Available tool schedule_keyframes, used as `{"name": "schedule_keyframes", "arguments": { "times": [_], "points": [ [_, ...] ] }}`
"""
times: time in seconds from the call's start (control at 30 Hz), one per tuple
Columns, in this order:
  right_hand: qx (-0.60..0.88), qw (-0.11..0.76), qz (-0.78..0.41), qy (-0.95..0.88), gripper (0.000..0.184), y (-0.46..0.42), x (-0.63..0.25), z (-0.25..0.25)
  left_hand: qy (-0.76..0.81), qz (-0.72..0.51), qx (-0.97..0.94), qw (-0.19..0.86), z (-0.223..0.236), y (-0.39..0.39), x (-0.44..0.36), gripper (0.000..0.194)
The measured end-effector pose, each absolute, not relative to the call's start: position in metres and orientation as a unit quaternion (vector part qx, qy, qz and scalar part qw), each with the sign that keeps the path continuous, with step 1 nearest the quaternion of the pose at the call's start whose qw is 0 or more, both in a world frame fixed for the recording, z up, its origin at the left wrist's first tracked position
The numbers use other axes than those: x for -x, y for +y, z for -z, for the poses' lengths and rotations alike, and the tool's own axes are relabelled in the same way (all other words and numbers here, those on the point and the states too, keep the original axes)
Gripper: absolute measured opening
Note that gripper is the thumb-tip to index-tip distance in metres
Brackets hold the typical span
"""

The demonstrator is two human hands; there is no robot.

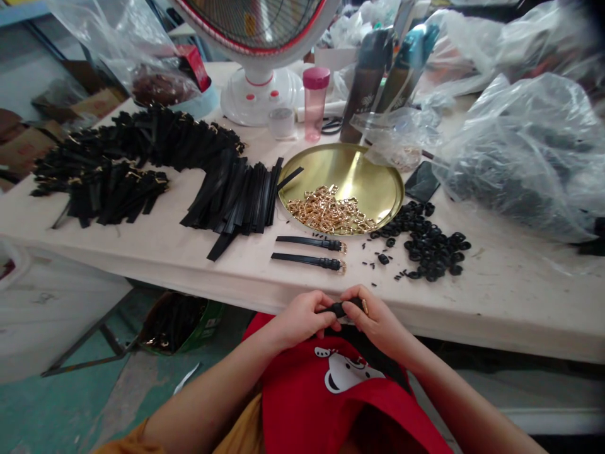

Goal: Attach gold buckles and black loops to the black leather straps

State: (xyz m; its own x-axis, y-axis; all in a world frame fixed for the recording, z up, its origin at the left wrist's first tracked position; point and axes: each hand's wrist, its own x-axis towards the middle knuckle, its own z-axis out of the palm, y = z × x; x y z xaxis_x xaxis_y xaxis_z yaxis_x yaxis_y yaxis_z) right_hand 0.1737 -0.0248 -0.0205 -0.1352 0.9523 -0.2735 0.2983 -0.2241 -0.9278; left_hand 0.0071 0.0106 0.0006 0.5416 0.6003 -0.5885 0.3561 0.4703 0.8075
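Note:
Between my two hands, just off the table's front edge, is a black strap with a gold buckle at its right end. My left hand pinches the strap's left part. My right hand grips it close to the buckle. Past my hands, two finished-looking buckled straps lie side by side on the table. Behind them a round gold tray holds a heap of gold buckles. Small black loops are piled to the right of the tray.
Flat black strips lie left of the tray, with heaps of buckled straps farther left. A white fan, a pink bottle and clear plastic bags stand behind. A bin of black pieces is under the table.

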Motion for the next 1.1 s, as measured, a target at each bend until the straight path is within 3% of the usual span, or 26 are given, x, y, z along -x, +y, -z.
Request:
{"name": "schedule_keyframes", "arguments": {
  "times": [0.2, 0.4, 0.73, 0.93, 1.1],
  "points": [
    [0.561, 0.298, -0.575, -0.515, 0.008, -0.025, -0.177, 0.010, 0.430, -0.022, -0.542, 0.721, -0.007, 0.013, 0.000, 0.020],
    [0.608, 0.331, -0.500, -0.520, 0.006, -0.031, -0.168, 0.021, 0.455, -0.029, -0.636, 0.622, 0.000, 0.007, -0.007, 0.025],
    [0.549, 0.297, -0.571, -0.533, 0.022, -0.047, -0.176, 0.016, 0.379, 0.030, -0.699, 0.606, -0.017, 0.003, 0.002, 0.030],
    [0.528, 0.298, -0.537, -0.586, 0.023, -0.050, -0.175, 0.007, 0.383, 0.013, -0.697, 0.607, -0.025, -0.004, -0.002, 0.033],
    [0.593, 0.278, -0.409, -0.636, 0.022, -0.053, -0.171, 0.011, 0.387, 0.012, -0.733, 0.560, -0.019, -0.003, 0.000, 0.031]
  ]
}}
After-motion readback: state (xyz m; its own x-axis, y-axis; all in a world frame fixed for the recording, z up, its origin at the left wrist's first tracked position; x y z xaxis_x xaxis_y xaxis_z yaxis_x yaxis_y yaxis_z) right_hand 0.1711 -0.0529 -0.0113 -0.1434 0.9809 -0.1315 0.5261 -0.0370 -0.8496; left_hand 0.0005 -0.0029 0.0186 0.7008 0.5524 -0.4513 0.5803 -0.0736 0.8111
